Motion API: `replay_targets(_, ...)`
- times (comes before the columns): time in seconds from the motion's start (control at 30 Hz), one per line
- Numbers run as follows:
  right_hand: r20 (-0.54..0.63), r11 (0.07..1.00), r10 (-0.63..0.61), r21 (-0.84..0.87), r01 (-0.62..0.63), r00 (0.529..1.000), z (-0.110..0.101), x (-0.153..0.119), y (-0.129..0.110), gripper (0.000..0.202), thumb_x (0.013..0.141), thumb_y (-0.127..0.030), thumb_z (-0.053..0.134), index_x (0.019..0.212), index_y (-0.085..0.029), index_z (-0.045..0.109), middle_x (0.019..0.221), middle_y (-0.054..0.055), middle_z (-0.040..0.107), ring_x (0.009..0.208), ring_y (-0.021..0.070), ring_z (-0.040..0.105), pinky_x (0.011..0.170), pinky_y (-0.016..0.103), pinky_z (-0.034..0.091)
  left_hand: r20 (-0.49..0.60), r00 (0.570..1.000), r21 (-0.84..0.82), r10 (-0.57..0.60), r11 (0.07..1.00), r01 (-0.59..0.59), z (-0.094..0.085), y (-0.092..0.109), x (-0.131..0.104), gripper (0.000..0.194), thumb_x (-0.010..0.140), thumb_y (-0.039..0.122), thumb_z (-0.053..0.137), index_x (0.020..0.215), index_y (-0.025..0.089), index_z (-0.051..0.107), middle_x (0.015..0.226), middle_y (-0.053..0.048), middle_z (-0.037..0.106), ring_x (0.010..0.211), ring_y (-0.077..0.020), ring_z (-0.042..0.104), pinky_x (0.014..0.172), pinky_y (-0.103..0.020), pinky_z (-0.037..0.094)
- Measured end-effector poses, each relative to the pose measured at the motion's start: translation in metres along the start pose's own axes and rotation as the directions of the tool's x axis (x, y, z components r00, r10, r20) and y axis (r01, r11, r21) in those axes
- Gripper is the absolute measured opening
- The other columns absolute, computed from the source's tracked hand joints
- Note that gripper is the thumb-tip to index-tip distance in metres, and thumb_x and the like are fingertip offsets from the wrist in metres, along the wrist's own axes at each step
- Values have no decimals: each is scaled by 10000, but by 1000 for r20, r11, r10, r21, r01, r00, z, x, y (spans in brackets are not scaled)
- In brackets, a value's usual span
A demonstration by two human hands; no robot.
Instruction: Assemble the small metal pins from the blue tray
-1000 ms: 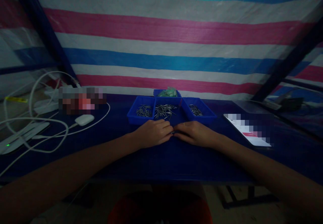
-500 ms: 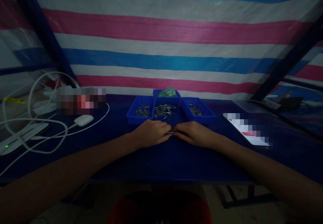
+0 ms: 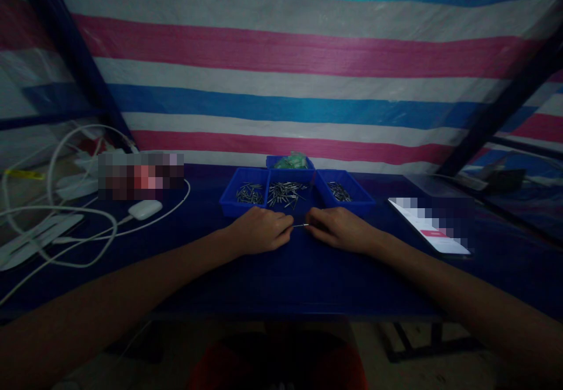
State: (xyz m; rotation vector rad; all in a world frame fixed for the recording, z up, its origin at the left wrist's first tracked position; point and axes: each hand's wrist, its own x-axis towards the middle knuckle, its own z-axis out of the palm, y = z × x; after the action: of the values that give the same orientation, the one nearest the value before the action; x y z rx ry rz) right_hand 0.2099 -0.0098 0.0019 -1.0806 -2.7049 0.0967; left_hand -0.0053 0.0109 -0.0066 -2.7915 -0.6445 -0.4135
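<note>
A thin, shiny metal rod (image 3: pixel 301 225) spans the gap between my hands, lying nearly level just above the table or on it. My left hand (image 3: pixel 263 230) is closed, pinching the rod's left end between thumb and fingers. Curled fingers of my right hand (image 3: pixel 342 227) meet the rod's right end; how firmly they grip is hard to make out. Beyond the hands, a loose pile of similar metal pieces (image 3: pixel 285 192) lies on the blue table. More such pieces fill part of the left blue bin (image 3: pixel 229 202) and of the right blue bin (image 3: pixel 365 197).
Behind the pile stands a third blue bin (image 3: pixel 271 161) with green plastic packaging (image 3: pixel 295 160). To the left are tangled white cables (image 3: pixel 115 226), a white charger (image 3: pixel 145 209) and a power strip (image 3: pixel 48 234). A lit phone (image 3: pixel 433 231) lies at right. A striped sheet (image 3: pixel 285 56) hangs behind.
My hands have drawn slightly apart, my right hand shifting a little right and my left a little left. More of the metal rod now shows between them.
</note>
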Motion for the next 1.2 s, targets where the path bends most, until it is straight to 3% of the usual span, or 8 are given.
replay_targets(0.43,17,999,-32,9,32,999,-1,0,0,56,836,-222,405,850,-175,432,689,5,526,584,109,502,555,221,345,0,1000,45,24,999,-24,0,0,-1,187,845,259,379,760,170,520,674,15,567,590,-106,543,498,-216,364)
replay_targets(0.73,13,998,-42,-44,42,999,-1,-1,-1,198,893,-306,318,854,-165,452,667,17,528,566,114,493,550,229,333,-1,1000,46,23,999,-23,-2,-1,0,200,845,262,371,748,169,519,665,16,562,579,-104,536,490,-216,356)
replay_targets(1.1,12,997,-51,-65,52,999,-2,1,-1,250,912,-304,280,822,-166,469,666,12,526,573,109,488,572,229,336,-18,1000,35,6,999,-5,-2,0,-1,200,839,249,365,748,165,522,655,13,565,575,-100,526,501,-217,355)
replay_targets(1.2,12,998,-42,-56,43,999,-2,0,-1,245,906,-329,300,888,-162,479,692,22,547,595,117,508,575,233,343,-9,1000,30,8,1000,-7,-2,0,-1,204,841,247,358,750,167,523,650,16,566,565,-98,523,497,-220,353)
